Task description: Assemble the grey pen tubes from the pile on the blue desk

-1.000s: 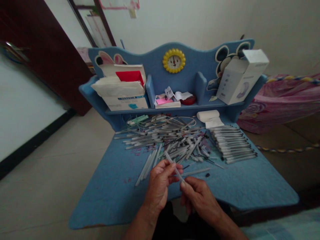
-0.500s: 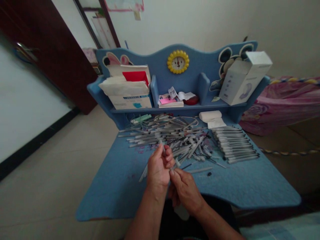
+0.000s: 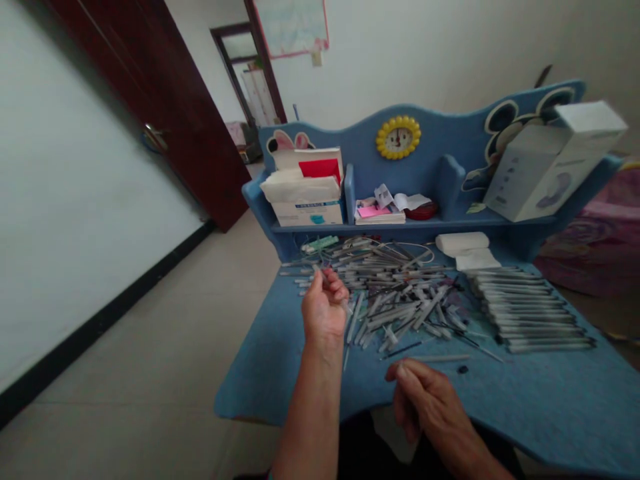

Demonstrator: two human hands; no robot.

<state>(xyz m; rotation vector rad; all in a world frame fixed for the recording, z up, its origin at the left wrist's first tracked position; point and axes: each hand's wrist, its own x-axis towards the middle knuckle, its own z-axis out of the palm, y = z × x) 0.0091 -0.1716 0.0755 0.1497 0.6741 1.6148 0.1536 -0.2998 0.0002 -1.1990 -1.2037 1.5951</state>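
My left hand (image 3: 325, 307) is closed, palm up, over the left part of the desk, with a pale, thin pen part between thumb and fingers. Near the front edge, my right hand (image 3: 425, 400) has curled fingers, and whether anything is between them is hidden. A large heap of grey-white pen parts (image 3: 395, 300) lies beyond and between the hands. To the right, similar pens (image 3: 535, 310) lie side by side in a row. One long pale tube (image 3: 440, 359) and a small black piece (image 3: 463, 369) are just beyond my right hand.
On the blue desk (image 3: 265, 373), a white paper roll (image 3: 463, 243) lies behind the row. The shelf holds a mask box (image 3: 310, 212), papers (image 3: 380, 217) and a white carton (image 3: 535, 173). A yellow clock (image 3: 399, 138) is on the backboard.
My hands have moved apart; the right one is now away from the left, nearer the front edge. The view has turned left, so the desk appears further right.
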